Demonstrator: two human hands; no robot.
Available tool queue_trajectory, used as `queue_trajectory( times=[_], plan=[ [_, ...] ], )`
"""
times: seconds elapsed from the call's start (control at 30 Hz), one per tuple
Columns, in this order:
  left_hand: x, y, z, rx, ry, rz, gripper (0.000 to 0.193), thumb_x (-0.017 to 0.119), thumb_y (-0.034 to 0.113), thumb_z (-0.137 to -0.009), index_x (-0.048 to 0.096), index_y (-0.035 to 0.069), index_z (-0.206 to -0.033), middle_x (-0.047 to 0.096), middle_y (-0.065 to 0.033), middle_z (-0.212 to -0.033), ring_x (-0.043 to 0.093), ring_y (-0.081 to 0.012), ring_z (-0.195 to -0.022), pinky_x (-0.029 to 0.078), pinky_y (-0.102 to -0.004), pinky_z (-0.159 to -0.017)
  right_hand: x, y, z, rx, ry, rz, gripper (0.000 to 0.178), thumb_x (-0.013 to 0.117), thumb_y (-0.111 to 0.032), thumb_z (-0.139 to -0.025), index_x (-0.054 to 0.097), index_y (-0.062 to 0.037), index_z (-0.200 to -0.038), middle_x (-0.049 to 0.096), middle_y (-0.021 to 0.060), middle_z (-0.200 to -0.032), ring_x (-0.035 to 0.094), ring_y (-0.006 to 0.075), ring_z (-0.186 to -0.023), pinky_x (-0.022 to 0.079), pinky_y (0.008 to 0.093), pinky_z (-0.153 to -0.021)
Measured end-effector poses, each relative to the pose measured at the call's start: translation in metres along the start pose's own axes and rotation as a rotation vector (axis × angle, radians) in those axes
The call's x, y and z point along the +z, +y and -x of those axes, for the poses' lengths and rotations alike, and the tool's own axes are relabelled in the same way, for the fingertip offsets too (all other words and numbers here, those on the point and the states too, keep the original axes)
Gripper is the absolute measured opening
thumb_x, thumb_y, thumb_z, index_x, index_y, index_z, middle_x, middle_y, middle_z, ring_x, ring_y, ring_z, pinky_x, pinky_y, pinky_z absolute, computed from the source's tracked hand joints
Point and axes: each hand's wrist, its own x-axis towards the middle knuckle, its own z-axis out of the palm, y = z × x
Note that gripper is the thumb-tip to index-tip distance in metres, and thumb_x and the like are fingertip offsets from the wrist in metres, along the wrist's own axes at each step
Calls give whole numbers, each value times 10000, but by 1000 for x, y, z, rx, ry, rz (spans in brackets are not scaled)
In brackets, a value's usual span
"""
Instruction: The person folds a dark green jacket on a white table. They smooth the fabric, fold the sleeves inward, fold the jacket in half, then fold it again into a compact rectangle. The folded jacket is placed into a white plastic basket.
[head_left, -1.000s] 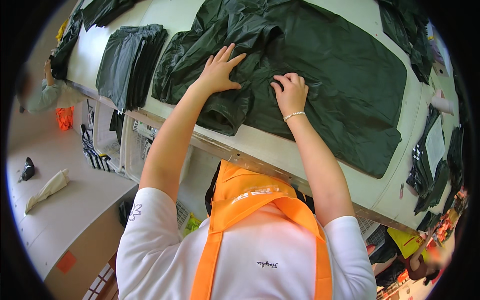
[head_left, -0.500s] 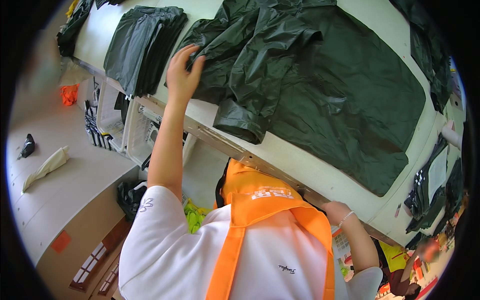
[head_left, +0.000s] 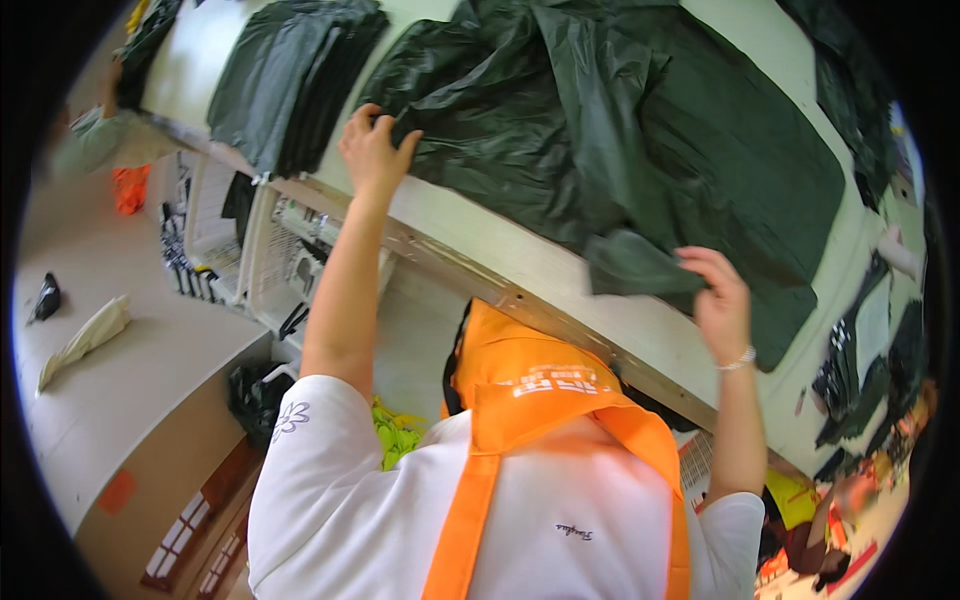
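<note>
A dark green, glossy rain jacket (head_left: pixel 480 130) lies spread and creased on the white table. My left hand (head_left: pixel 375 155) is at its left edge, fingers bent and apart, fingertips touching the fabric. Farther right, my right hand (head_left: pixel 725 310) is closed at the end of a loose sleeve (head_left: pixel 645 265), which is blurred by motion near the table's front edge. The thumb of that hand is hidden. Beneath and beyond the sleeve, a flat dark green panel (head_left: pixel 780 190) covers the right part of the table.
A stack of folded dark green garments (head_left: pixel 290 85) stands left of the jacket. White plastic baskets (head_left: pixel 262 250) sit below the table edge (head_left: pixel 520 305). More dark garments (head_left: pixel 850 340) lie at the right. Another person (head_left: pixel 815 540) is visible at lower right.
My right hand has come up from the table's front edge to the sleeve. The sleeve has swung rightward across the panel. My left hand stays near the jacket's left edge.
</note>
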Motion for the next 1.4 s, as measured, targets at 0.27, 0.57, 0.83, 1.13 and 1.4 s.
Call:
queue_trajectory(
  times=[0.27,0.57,0.83,1.13,1.4],
  plan=[
    [10,8,-9,4,-97,-133,297,730,309,-706,659,113,-917,514,-90,-1185,469,-313,-1122,381,-452,-879,-222,251,155,524,402,170,363,390,102,-739,646,-18,-967,643,119,-1106,593,207,-1004,420,314,-970],
    [-63,179,-38,635,-249,387,575,625,49,-677,537,128,-1240,448,-116,-1373,400,-334,-1273,269,-479,-1062,-134,190,166,747,969,-413,497,503,-487,-921,665,-18,-958,675,59,-896,583,166,-840,421,262,-740],
    [49,254,-17,729,-433,103,684,514,616,-812,351,334,-1414,201,27,-1530,171,-252,-1407,142,-606,-1080,-145,156,129,471,924,441,396,445,-314,-970,516,-16,-1222,638,242,-944,610,387,-840,479,377,-755],
    [-4,186,-50,742,-497,130,820,679,531,-700,393,218,-1402,267,-46,-1506,181,-320,-1396,114,-558,-1101,-129,118,82,96,386,948,530,527,-216,-898,375,-110,-1395,432,128,-1387,358,320,-1306,254,467,-1071],
    [39,153,-74,613,-479,356,854,690,558,-682,406,162,-1383,301,-99,-1482,251,-330,-1368,175,-517,-1102,-133,173,37,255,223,826,488,614,-247,-824,482,-85,-1264,419,116,-1375,320,367,-1303,209,509,-1079]
  ],
)
